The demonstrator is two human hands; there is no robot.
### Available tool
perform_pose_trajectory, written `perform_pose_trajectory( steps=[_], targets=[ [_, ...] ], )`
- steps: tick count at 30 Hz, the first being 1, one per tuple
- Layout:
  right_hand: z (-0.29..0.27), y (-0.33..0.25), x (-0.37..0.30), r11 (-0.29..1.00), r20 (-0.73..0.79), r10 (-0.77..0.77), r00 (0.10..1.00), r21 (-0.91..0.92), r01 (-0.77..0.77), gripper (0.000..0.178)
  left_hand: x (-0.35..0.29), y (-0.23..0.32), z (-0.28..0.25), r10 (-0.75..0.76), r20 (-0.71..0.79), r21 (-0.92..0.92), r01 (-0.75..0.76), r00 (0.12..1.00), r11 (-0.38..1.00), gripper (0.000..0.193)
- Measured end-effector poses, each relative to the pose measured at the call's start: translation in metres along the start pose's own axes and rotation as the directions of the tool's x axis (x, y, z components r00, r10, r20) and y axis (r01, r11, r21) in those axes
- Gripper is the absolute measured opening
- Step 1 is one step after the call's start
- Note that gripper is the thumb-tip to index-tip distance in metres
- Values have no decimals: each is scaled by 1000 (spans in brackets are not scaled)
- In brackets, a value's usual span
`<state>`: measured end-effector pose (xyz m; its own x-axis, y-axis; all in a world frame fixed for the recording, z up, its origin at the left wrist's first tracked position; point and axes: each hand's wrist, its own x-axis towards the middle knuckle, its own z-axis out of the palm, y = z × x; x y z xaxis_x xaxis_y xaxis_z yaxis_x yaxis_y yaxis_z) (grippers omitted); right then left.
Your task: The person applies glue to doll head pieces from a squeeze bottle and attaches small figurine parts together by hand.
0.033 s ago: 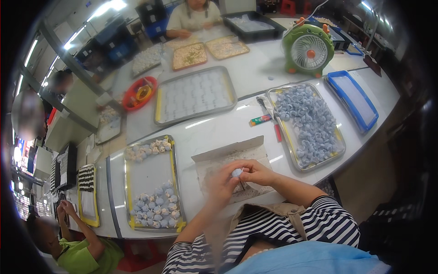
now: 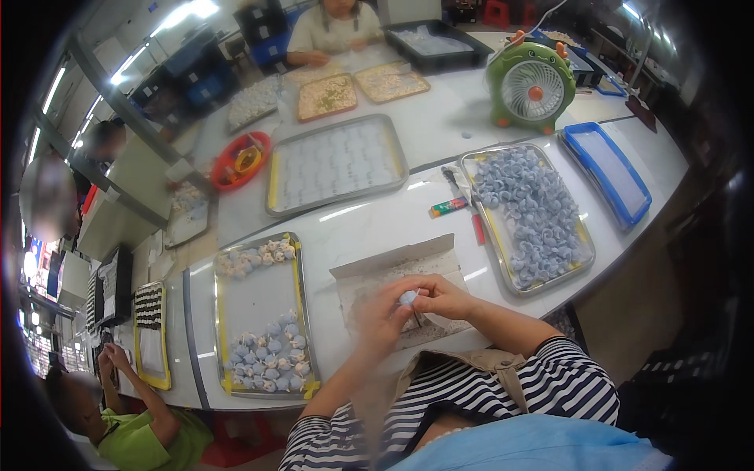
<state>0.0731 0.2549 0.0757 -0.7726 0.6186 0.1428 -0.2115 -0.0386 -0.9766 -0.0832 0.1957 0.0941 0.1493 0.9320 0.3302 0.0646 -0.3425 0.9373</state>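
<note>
Over an open cardboard box (image 2: 357, 276), both hands meet around a small, rounded pale-blue piece (image 2: 408, 297). My left hand (image 2: 380, 315) curls about it from one side, while the fingers of my right hand (image 2: 444, 298) pinch it from the other. A thin dark stick or tool shows just under the piece; its grip is hidden. To the left, a metal tray (image 2: 259, 302) edged with yellow tape holds blue-and-cream pieces (image 2: 271, 353) in two groups. On the right, another tray (image 2: 503, 255) is heaped with loose, curled pale-blue pieces (image 2: 530, 212).
A green fan (image 2: 534, 86) stands at the back right, near blue trays (image 2: 609, 169). A large tray (image 2: 271, 200) and a red basket (image 2: 216, 174) lie beyond my hands. A green tube (image 2: 448, 206) sits beside the right tray. Co-workers sit opposite and at left.
</note>
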Motion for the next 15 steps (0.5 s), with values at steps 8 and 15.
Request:
perform_pose_trajectory(
  steps=[8, 15],
  targets=[
    [-1, -23, -4, 987, 68, 33, 997, 156, -44, 43, -3, 14, 6, 25, -2, 151, -24, 1000, 988, 34],
    [4, 1, -7, 997, 77, 76, 994, 23, -78, 33, -19, 4, 6, -7, -70, 150, 17, 998, 989, 32]
  ],
)
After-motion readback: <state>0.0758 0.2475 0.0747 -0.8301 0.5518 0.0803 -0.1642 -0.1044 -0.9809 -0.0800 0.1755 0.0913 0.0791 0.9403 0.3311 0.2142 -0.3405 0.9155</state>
